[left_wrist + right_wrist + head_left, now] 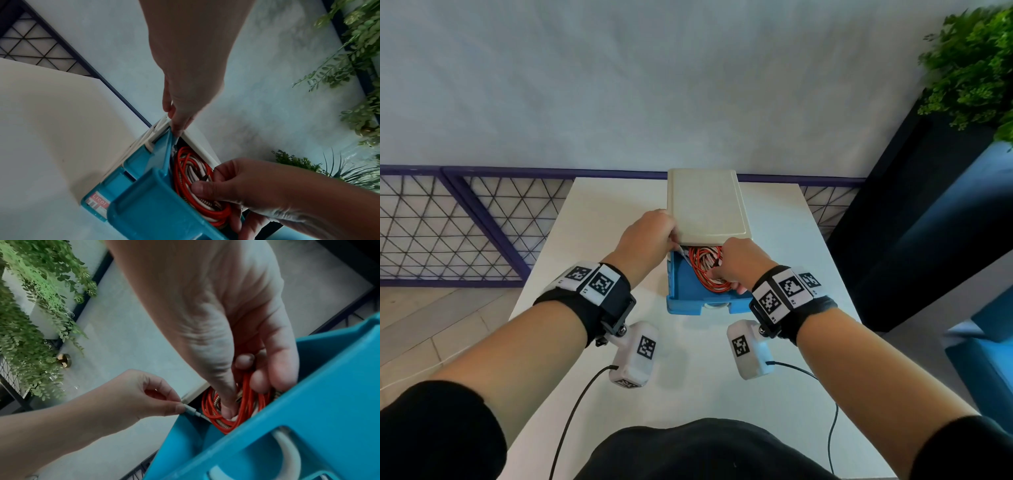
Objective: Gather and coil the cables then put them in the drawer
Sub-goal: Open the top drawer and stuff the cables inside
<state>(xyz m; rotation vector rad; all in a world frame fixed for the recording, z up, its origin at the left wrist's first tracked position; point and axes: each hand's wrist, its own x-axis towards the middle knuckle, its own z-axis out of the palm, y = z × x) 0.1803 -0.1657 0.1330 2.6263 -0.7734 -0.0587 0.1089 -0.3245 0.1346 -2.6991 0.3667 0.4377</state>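
A small drawer unit with a cream top [705, 205] stands on the white table [571, 274], its blue drawer [683, 306] pulled out toward me. A coil of red and white cables [705, 270] lies inside the drawer. My right hand [242, 386] reaches into the drawer, fingers and thumb curled round the coil [211, 402]. My left hand [179, 405] pinches a white cable plug [192, 412] at the drawer's rear left corner, just under the cream top's edge. In the left wrist view the left fingertips [176, 128] touch that corner, above the coil [185, 165].
A purple mesh railing [448, 219] runs behind the table at the left. A dark planter with green foliage [976, 68] stands at the right, with blue furniture [989, 359] below it. The wrist cameras' black leads trail over the table's near part.
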